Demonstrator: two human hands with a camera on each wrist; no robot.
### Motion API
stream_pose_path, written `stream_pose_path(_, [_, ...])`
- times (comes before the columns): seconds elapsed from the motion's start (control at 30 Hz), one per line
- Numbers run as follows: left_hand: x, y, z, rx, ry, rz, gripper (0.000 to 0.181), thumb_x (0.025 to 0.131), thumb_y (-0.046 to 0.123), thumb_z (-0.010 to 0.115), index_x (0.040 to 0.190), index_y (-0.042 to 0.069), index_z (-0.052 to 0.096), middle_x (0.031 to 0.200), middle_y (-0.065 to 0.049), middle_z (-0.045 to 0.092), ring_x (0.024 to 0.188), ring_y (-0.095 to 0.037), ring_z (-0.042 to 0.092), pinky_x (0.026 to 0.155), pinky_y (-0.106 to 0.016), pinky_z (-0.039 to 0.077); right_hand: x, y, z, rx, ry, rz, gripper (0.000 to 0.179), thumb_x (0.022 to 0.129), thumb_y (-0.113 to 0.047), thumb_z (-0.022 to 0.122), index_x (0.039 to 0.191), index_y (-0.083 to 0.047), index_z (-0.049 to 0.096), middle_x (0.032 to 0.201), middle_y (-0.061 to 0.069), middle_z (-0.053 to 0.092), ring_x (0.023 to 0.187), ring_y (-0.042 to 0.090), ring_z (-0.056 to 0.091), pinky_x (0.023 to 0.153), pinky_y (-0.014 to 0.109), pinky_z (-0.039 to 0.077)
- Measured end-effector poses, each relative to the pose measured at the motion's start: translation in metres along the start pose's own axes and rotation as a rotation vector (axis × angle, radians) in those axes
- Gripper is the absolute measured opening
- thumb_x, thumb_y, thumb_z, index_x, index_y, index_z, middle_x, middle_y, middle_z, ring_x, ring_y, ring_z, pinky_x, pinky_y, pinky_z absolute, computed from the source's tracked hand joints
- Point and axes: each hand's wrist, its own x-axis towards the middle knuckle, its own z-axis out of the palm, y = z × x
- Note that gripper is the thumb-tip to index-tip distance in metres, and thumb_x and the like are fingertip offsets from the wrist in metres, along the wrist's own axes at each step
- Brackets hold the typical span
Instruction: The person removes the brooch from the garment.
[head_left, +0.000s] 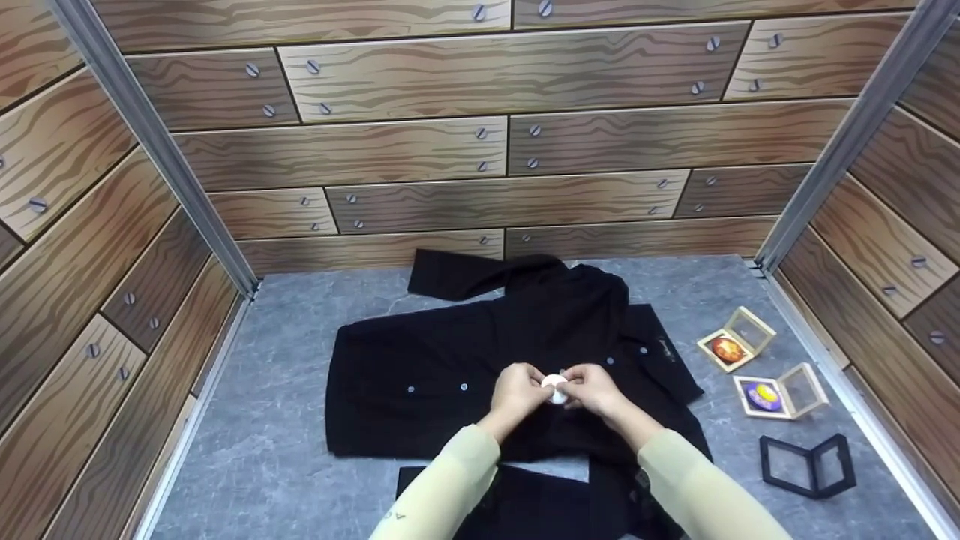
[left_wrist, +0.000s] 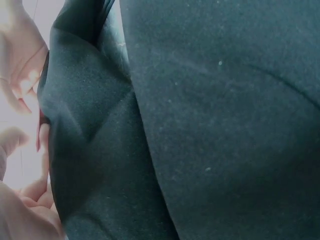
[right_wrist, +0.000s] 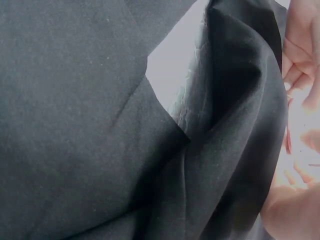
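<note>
A black long-sleeved button-up shirt (head_left: 420,345) lies spread on the grey floor panel, with small pale buttons along its front. Over its middle, a small round white disc (head_left: 555,381) is held between both hands. My left hand (head_left: 516,391) pinches the disc's left side with thumb and fingers. From the other side, my right hand (head_left: 594,388) pinches it too. Whether the disc is fixed to the cloth cannot be told. Dark cloth (left_wrist: 215,125) fills most of the left wrist view, with washed-out fingers along its left edge. Cloth folds (right_wrist: 240,125) hide part of the right wrist view.
At the right stand a light wooden case (head_left: 716,352) around an orange round piece, another wooden case (head_left: 787,409) around a purple and yellow one, and an open black frame (head_left: 787,487). Wood-patterned walls (head_left: 480,150) with metal corner rails (head_left: 172,165) enclose the floor.
</note>
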Motion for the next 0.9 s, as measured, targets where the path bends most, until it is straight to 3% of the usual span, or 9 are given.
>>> stream_pose_path(0.3, [0.001,0.0,0.001,0.025,-0.016,0.018,0.005,0.076,0.011,0.083,0.076,0.007,0.081,0.069,0.0,0.077,0.059,0.0,0.055,0.059,-0.018,0.049,-0.004,-0.003,0.003,-0.061,0.008,-0.017,0.012,0.095,0.008,0.064,0.101,0.019,0.065,0.082,0.008,0.075,0.065,0.006,0.066,0.058,0.018,0.058])
stream_pose_path(0.67, [-0.002,-0.001,0.001,0.031,-0.009,0.006,0.007,0.075,0.012,0.083,0.08,0.007,0.081,0.071,0.001,0.077,0.061,0.0,0.056,0.061,-0.018,0.05,-0.005,-0.006,0.011,-0.208,0.116,-0.044,0.009,0.094,0.007,0.068,0.095,0.016,0.068,0.085,0.024,0.077,0.06,0.007,0.065,0.054,0.021,0.058])
stream_pose_path(0.9, [-0.001,-0.001,-0.002,0.047,-0.005,0.008,0.007,0.075,0.013,0.084,0.08,0.009,0.081,0.07,0.003,0.076,0.061,0.0,0.056,0.061,-0.019,0.05,-0.004,-0.006,0.011,-0.181,0.146,-0.049,0.011,0.093,0.007,0.07,0.098,0.017,0.069,0.089,0.027,0.077,0.062,0.009,0.067,0.054,0.022,0.059])
